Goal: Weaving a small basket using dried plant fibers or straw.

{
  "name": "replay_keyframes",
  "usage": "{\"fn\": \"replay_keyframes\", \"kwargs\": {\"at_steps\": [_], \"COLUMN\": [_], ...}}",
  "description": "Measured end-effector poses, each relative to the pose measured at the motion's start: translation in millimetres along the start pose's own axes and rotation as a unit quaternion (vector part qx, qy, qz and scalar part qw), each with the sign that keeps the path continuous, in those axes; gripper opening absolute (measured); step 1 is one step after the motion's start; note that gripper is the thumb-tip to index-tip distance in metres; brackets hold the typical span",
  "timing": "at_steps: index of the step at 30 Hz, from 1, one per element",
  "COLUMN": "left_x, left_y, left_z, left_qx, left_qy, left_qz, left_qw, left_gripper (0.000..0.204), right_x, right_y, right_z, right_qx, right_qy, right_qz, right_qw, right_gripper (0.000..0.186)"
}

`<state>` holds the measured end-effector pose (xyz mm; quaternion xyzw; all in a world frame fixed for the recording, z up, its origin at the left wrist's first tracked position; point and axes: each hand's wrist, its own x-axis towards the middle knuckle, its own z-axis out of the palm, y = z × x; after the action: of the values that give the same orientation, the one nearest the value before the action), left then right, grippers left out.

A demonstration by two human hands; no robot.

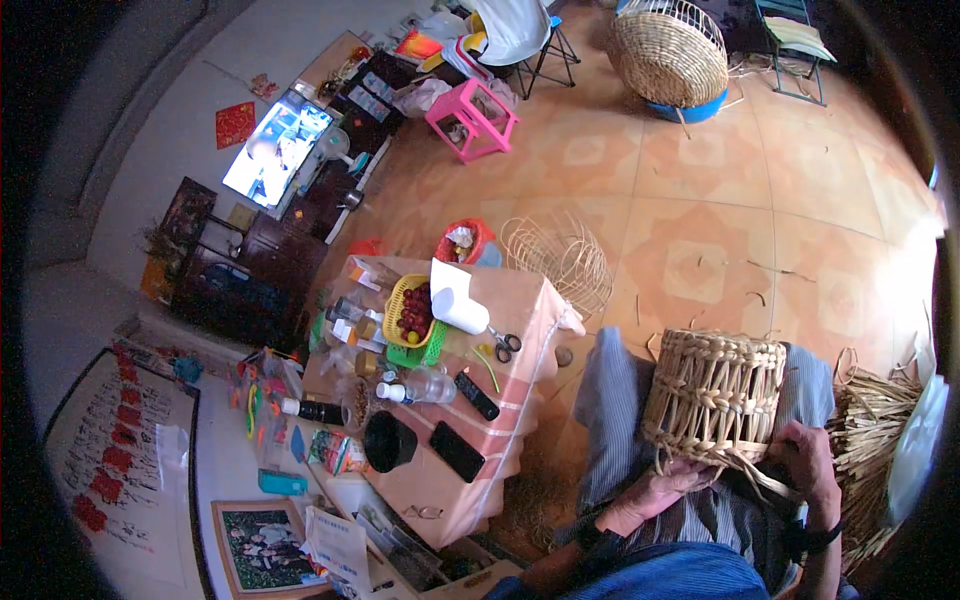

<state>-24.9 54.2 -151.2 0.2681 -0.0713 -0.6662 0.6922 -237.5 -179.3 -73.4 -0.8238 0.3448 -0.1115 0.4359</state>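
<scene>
A woven straw basket lies on my lap, with braided bands around it and open upright strands between them. At its near left edge my left hand grips the rim, fingers curled under the weave. My right hand is closed beside the near right edge. What its fingers pinch is hidden. Loose straw strands stick out from the rim between my two hands. Striped grey cloth covers my legs beneath the basket.
To my left stands a cloth-covered table with scissors, a black phone, a remote, bottles and a yellow fruit basket. A straw bundle lies at right. Ahead are an unfinished basket frame, a pink stool and a large basket.
</scene>
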Motion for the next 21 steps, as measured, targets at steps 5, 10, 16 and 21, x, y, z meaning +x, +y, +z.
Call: {"fn": "replay_keyframes", "kwargs": {"at_steps": [5, 10, 16, 21], "left_x": [0.1, -12.3, -50.6, -81.0], "left_y": [5.7, 12.4, 65.3, 114.4], "left_z": [1.6, 3.2, 4.9, 5.2], "left_qx": [-0.081, -0.088, 0.117, 0.356], "left_qy": [-0.032, -0.038, -0.084, 0.078], "left_qz": [0.000, -0.002, -0.116, -0.110], "left_qw": [0.996, 0.995, 0.983, 0.925], "left_gripper": [0.096, 0.092, 0.052, 0.029], "right_x": [-12.3, -37.7, -109.9, -184.3], "right_y": [19.3, 57.9, 367.3, 462.7], "right_z": [-14.7, -29.2, 13.6, 73.0], "right_qx": [0.156, 0.372, 0.216, 0.235], "right_qy": [0.036, 0.064, 0.178, 0.089], "right_qz": [0.099, 0.117, 0.185, 0.259], "right_qw": [0.982, 0.918, 0.942, 0.933], "right_gripper": [0.025, 0.015, 0.022, 0.025]}}
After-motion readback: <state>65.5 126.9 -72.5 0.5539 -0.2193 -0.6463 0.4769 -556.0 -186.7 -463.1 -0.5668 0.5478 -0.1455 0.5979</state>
